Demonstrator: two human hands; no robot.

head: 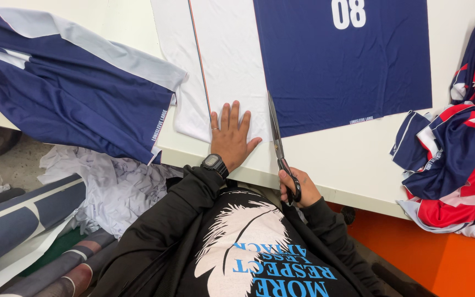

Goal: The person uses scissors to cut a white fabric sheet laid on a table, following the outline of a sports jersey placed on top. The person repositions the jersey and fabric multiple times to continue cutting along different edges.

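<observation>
While left hand (230, 138) flattens fabric (232, 66), scissors (277, 144) along navy edge.

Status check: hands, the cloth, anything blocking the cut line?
Left hand flat on white fabric. Right hand grips scissors, blades at navy panel edge. Cut line clear; cut pieces heaped off right.

The navy printed panel (342, 66) runs off the top edge, its upper part unseen.

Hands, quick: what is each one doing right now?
Left hand: open, pressed flat on the white cloth.
Right hand: closed on the scissors, blades at the blue panel edge.
</observation>
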